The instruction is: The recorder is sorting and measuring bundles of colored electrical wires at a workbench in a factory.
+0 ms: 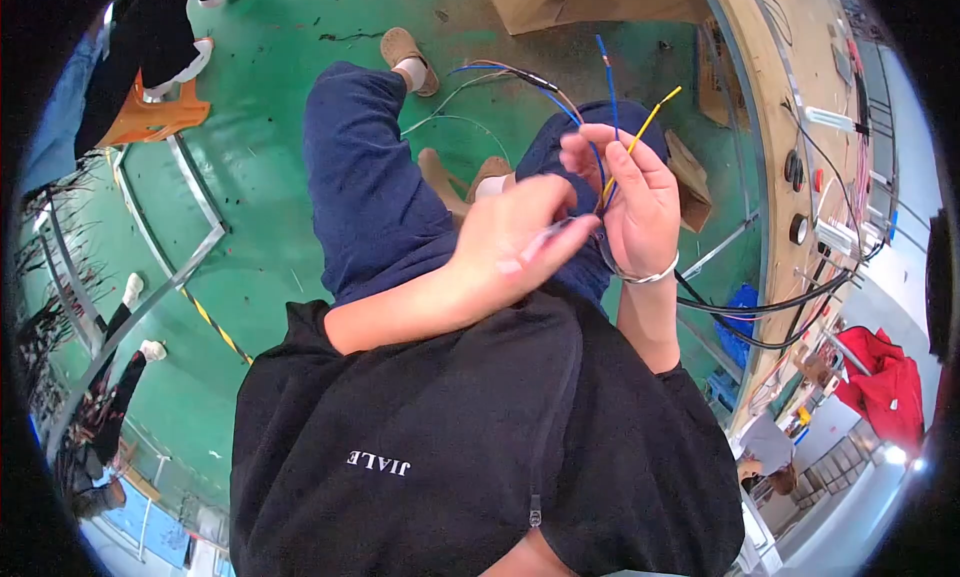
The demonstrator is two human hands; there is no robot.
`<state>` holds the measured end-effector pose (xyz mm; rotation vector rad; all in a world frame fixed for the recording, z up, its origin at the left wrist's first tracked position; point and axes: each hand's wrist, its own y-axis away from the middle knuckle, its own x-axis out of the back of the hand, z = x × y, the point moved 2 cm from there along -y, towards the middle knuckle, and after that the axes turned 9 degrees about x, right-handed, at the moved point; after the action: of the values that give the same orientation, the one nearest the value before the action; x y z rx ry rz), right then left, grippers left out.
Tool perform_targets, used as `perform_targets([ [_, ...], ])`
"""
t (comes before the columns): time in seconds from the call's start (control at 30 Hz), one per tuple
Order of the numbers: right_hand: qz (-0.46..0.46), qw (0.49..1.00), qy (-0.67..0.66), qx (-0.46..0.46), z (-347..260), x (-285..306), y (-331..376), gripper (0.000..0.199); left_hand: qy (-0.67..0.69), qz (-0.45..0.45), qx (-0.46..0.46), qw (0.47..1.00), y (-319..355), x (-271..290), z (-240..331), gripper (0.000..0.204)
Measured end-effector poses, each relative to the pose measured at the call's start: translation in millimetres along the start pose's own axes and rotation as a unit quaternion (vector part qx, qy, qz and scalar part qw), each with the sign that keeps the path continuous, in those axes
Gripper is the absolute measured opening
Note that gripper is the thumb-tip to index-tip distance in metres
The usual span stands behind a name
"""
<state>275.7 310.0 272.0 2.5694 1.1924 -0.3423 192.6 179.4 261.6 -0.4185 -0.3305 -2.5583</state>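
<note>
My right hand (638, 202), with a pale band at its wrist, pinches a bundle of thin wires between thumb and fingers. A yellow wire (655, 116) and a blue wire (611, 87) stick up from it. Brown and blue wires with a black-wrapped section (535, 79) lead off from the grip toward the upper left. Pressed close from the left, my left hand (520, 227) has its fingers curled at the lower part of the bundle. A small whitish strip (540, 243) shows by its thumb; what its fingertips grip is hidden.
A wooden workbench (775, 182) on my right holds tape rolls (798, 228) and wires. Black cables (740, 310) loop from it toward my right wrist. Cardboard boxes (590, 5) lie ahead on the green floor. An orange stool (150, 117) and other people are at the left.
</note>
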Motion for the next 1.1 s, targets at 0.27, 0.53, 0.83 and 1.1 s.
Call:
perform_targets([
  [0.27,0.007,0.953,0.267,0.145,-2.0,-13.9,-3.2,0.025,0.456,-0.019,0.127,0.881,-16.7,36.7,-12.3,0.019],
  [0.53,-0.021,0.988,0.133,0.079,3.9,-27.0,-1.8,0.027,0.435,-0.005,0.139,0.889,-21.1,39.2,-5.9,0.019],
  [0.83,0.056,0.998,-0.016,0.028,12.2,-27.3,3.0,0.029,0.354,0.059,0.135,0.924,-24.2,33.3,14.6,0.012],
  [1.1,0.047,0.998,-0.033,0.019,11.2,-28.9,7.8,0.028,0.195,0.089,0.107,0.971,-24.9,44.2,16.5,0.01],
])
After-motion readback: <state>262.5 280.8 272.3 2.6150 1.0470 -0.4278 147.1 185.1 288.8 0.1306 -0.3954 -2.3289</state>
